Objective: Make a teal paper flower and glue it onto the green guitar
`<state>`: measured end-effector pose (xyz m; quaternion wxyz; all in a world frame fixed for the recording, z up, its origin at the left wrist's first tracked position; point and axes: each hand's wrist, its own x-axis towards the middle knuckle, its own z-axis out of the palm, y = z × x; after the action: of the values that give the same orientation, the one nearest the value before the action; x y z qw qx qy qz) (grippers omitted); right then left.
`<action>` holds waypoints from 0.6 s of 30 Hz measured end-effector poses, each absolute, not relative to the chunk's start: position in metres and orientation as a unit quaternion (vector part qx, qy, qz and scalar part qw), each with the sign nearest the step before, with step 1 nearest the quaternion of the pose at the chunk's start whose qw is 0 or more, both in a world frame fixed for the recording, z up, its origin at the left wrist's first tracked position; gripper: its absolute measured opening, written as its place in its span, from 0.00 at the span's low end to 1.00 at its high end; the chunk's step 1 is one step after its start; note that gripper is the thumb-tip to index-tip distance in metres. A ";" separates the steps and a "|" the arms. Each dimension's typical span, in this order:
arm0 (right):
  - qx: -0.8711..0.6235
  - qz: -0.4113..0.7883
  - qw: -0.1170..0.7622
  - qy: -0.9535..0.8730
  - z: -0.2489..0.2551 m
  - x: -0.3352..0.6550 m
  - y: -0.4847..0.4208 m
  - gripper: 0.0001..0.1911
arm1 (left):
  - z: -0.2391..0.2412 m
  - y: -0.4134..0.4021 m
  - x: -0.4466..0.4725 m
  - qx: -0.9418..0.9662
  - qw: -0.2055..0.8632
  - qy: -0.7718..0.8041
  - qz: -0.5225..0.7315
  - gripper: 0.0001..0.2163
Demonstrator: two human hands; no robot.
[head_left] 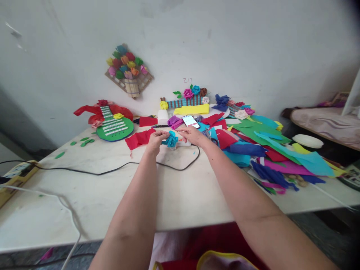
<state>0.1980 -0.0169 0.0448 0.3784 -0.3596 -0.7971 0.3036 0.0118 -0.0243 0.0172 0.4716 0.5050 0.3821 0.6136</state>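
Observation:
Above the middle of the table, my left hand pinches the side of a turquoise paper flower. My right hand is at the flower's other side, with its fingers closed together. A small pale and orange piece shows by those fingertips, but I cannot make out what it is. Below the hands lies a whitish object with a black cord running from near it. A lit phone lies just behind my right hand. Strips of red crepe paper lie to the left of my left hand.
A green paper guitar stands at the left by cut green leaves. Coloured paper sheets are heaped on the right. A yellow power strip is at the left edge. A flower wall hanging is on the wall.

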 end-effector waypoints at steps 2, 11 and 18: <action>-0.365 0.307 0.367 -0.799 0.045 0.199 -0.017 0.20 | 0.017 -0.024 0.012 0.510 0.469 0.388 0.608 0.10; -0.396 0.342 0.307 -0.795 0.052 0.200 -0.024 0.21 | 0.020 -0.026 0.013 0.539 0.453 0.400 0.587 0.10; -0.381 0.319 0.325 -0.805 0.048 0.200 -0.019 0.20 | 0.020 -0.028 0.013 0.554 0.465 0.398 0.564 0.10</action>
<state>0.1995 -0.0190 0.0482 0.3249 -0.3809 -0.8047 0.3191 0.0128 -0.0282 0.0199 0.4652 0.5538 0.3979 0.5645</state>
